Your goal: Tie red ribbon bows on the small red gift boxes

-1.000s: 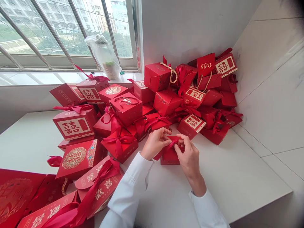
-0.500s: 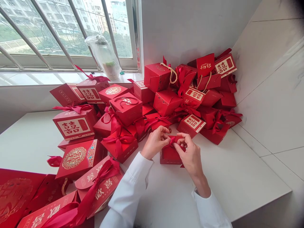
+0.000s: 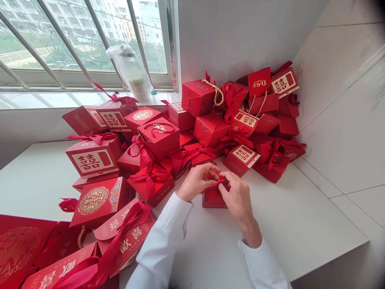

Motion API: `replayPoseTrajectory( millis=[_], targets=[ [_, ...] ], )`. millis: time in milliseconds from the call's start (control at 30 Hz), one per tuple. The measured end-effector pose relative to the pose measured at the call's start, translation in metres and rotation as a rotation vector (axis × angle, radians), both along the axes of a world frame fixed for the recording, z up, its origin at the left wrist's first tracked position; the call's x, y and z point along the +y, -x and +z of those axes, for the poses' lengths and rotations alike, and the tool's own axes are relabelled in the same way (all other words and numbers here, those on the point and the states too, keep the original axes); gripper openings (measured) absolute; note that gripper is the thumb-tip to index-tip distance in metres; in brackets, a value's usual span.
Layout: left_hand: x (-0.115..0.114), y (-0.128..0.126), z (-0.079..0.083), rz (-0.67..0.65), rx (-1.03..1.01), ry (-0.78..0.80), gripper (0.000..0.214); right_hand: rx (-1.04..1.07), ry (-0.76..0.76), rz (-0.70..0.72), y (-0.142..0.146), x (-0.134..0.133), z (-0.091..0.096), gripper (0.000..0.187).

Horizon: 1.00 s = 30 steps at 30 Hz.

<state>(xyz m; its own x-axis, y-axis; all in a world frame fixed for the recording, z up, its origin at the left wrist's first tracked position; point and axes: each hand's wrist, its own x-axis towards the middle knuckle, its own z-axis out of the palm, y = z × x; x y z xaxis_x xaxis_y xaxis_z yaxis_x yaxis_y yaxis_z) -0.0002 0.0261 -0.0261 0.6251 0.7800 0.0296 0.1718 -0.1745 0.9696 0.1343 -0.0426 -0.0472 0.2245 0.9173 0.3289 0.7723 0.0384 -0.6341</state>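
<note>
Head view looks down at a white counter (image 3: pixel 288 228) beside a window (image 3: pixel 75 40), where a small red gift box (image 3: pixel 213 200) sits apart from a heap of red boxes (image 3: pixel 211 129), just in front of it. Both hands work close together over this box, the left hand (image 3: pixel 196 182) and right hand (image 3: pixel 237 198) curled inward, with their fingers pinched on a red ribbon (image 3: pixel 217 184) at its top. Part of the grip is hidden behind the fingers. White shirt sleeves (image 3: pixel 161 241) cover both arms up to the wrists. Many boxes in the heap carry ribbon bows, and one near the right hand bears a double-happiness label (image 3: pixel 242 156). A clear plastic bag (image 3: pixel 130 72) stands on the window sill (image 3: pixel 54 100).
</note>
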Motion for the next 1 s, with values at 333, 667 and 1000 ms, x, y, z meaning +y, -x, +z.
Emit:
replayPoseTrajectory(
  millis=[333,667,1000],
  targets=[
    [-0.001,0.003,0.004,0.087,0.134,-0.112,0.026,0.026,-0.063,0.001,0.0,-0.002,-0.004,0.011],
    [-0.001,-0.001,-0.002,0.089,0.116,-0.086,0.02,0.124,-0.068,-0.026,0.0,-0.003,-0.003,0.015],
    [0.001,-0.001,-0.009,0.087,0.06,-0.111,0.019,0.243,-0.005,0.004,-0.005,-0.005,0.006,0.016]
  ],
)
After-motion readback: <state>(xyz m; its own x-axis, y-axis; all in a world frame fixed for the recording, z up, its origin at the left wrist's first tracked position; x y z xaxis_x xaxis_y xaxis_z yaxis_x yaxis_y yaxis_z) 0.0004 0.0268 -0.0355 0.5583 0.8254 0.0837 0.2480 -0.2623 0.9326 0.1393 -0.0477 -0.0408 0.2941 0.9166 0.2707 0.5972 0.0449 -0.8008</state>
